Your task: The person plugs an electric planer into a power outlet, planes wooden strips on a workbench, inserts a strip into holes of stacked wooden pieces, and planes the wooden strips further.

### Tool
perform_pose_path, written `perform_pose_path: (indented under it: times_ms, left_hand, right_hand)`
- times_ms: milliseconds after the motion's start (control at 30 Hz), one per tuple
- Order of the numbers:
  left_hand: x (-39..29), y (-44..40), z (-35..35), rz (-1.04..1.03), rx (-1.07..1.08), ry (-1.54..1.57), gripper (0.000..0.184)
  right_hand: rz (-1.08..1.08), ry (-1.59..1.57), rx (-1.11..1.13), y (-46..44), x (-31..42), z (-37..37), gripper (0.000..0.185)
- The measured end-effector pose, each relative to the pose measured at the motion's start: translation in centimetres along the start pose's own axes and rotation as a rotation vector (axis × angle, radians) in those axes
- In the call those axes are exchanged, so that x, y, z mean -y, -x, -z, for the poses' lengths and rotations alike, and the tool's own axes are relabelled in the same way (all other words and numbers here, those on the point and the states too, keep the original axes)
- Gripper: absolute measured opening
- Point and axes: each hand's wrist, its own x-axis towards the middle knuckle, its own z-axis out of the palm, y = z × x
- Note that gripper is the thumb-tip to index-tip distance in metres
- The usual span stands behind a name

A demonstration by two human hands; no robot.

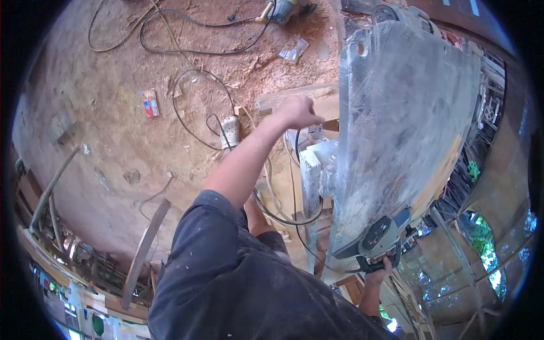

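Head camera has a big grey table [408,113] running away from the person, with a scuffed, dusty-looking top, a small hole near its far left corner and a tan strip along part of its right edge. The right hand [378,271] has its grip wrapped around the black handle of a chunky power tool [371,235], and that tool is at the near end of the table, up against the top as far as I can tell. The left hand [300,112] hangs just off the table's left edge, up toward the far half. Fingers are curled in, so that grip looks narrow, but honestly I can't tell if anything is pinched in there.

Close by, right along the table's left edge, there's a whitish blocky frame [320,161], and a wooden plank [297,97] lies left of the table just past the left hand. A dark cable [283,220] loops near the table's left side too.

Further left of the table it's all brown dirt ground [113,113], kinda messy: a pale clog [230,131] with holes on one foot, a red packet [149,103] well apart from the table, a clear wrapper [294,51] off the table's far left corner, and another tool [283,11] beyond that, partly cut off by the top of the view
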Motion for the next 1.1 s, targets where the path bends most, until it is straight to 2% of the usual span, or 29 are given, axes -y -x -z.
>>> perform_pose_path:
  times_ms: [133,233,333,433,467,500,567,600,667,700,767,800,833,900,1000,1100]
  left_hand:
    - [-0.3,-0.2,-2.7,-0.054,-0.018,-0.077,0.040]
    - [0.3,-0.5,-3.1,-0.053,-0.001,0.061,0.036]
    - [1.1,-0.2,-5.8,0.083,-0.174,0.297,0.029]
    - [0.1,1.3,-5.0,0.056,-0.181,0.355,0.023]
    - [1.0,0.7,-5.6,0.032,-0.204,0.399,0.022]
    - [1.0,-0.1,-5.4,0.032,-0.202,0.412,0.022]
    - [0.3,-1.0,-4.6,0.186,-0.113,0.418,0.029]
    - [0.4,-0.7,-4.7,0.185,-0.106,0.425,0.029]
    - [0.9,0.6,-4.5,-0.074,-0.336,0.333,0.030]
    - [2.1,0.4,-3.4,-0.076,-0.332,0.336,0.030]
    - [4.0,0.1,-0.6,0.270,-0.443,0.679,0.030]
    - [3.2,0.6,0.8,0.227,-0.250,0.721,0.028]
    - [3.0,0.8,0.5,0.223,-0.250,0.731,0.028]
    - [2.2,1.2,-0.6,-0.055,-0.062,0.521,0.028]
    - [2.0,0.7,-1.5,-0.126,0.030,0.437,0.023]
    - [1.6,0.1,-1.2,-0.188,0.099,0.322,0.024]
  right_hand:
    - [0.002,0.014,-0.036,0.6,0.3,-1.0,0.025]
    - [0.000,0.034,-0.024,0.2,0.2,-0.6,0.027]
    - [-0.017,0.010,0.054,-0.1,0.0,0.1,0.032]
    - [0.007,0.066,0.046,-0.2,0.1,0.7,0.031]
    - [0.032,0.108,0.136,-0.2,0.2,0.9,0.030]
    - [0.037,0.120,0.132,-0.7,0.2,0.7,0.030]
    - [0.069,0.122,0.171,-0.3,0.0,0.9,0.026]
    - [0.071,0.129,0.164,-0.1,0.1,1.0,0.026]
    - [-0.032,0.069,0.166,0.1,0.5,0.4,0.023]
    - [-0.031,0.070,0.161,0.3,0.4,-0.2,0.023]
    - [-0.032,0.156,0.078,1.5,1.2,-2.2,0.023]
    - [-0.081,0.146,0.037,1.6,1.5,-2.4,0.023]
    - [-0.072,0.152,0.036,1.3,1.5,-2.1,0.023]
    - [-0.064,0.175,0.095,0.7,1.5,-1.2,0.023]
    - [-0.067,0.189,-0.022,1.2,2.0,-1.5,0.024]
    - [-0.064,0.191,-0.003,1.5,2.1,-2.8,0.025]
